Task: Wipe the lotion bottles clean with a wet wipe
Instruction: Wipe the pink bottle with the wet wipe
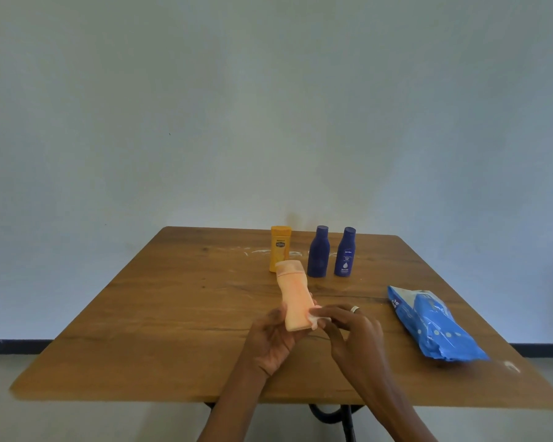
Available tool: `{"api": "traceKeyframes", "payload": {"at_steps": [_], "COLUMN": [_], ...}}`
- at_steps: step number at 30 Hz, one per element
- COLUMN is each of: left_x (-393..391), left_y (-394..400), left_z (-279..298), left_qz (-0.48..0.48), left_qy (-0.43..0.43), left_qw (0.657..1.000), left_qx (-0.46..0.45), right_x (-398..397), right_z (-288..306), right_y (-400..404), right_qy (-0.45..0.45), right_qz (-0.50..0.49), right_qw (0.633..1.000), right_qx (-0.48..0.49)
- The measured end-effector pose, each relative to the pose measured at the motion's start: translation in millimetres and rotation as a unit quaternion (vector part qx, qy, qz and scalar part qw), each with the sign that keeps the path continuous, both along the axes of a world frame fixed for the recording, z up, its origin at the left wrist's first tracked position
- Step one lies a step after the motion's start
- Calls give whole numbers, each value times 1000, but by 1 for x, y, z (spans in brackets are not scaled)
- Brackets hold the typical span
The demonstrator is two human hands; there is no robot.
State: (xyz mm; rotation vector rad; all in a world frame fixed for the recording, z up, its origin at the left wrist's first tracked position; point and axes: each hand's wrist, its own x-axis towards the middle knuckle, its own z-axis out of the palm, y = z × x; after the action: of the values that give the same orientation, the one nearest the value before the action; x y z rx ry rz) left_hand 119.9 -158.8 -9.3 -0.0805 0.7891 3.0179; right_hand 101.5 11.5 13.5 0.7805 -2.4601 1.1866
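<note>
Two hands are working one orange bottle (295, 300): left hand (273, 338) gripping its base, right hand (348, 327) pinching the wipe (313, 317) against it (three bottles probably waiting, approx. next: rotate).

The bottle (295, 298) in hand looked pale orange under a whitish wipe (313, 319). Behind stood a yellow-orange bottle (280, 247) and two dark blue bottles (317, 252) (345, 252). The packet (434, 327) was bright blue with white dots; the table (173, 314) was brown wood grain.
</note>
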Motion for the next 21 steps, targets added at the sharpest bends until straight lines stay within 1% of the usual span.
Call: {"api": "traceKeyframes", "payload": {"at_steps": [7,9,13,14,18,21], "left_x": [-1,-2,-5,-5,-5,-4], "left_y": [-1,-1,-1,-1,-2,-2], "left_z": [-3,-5,-7,-7,-9,-8], "left_qz": [10,10,2,-1,-6,-6], "left_qy": [-7,-2,-2,-7,-35,-18], "left_qw": [1000,1000,999,999,999,1000], "left_qx": [-6,-16,-36,-36,-25,-22], "right_x": [7,7,11,16,30,21], "right_z": [1,-2,-10,-12,-17,-13], "right_y": [-8,-10,-16,-19,-30,-27], "right_qy": [-2,-10,-49,-45,-1,2], "right_qz": [24,5,-73,-76,-28,-37], "right_qw": [1000,1000,994,994,1000,998], "right_qx": [-5,-25,-63,-58,-14,-47]}}
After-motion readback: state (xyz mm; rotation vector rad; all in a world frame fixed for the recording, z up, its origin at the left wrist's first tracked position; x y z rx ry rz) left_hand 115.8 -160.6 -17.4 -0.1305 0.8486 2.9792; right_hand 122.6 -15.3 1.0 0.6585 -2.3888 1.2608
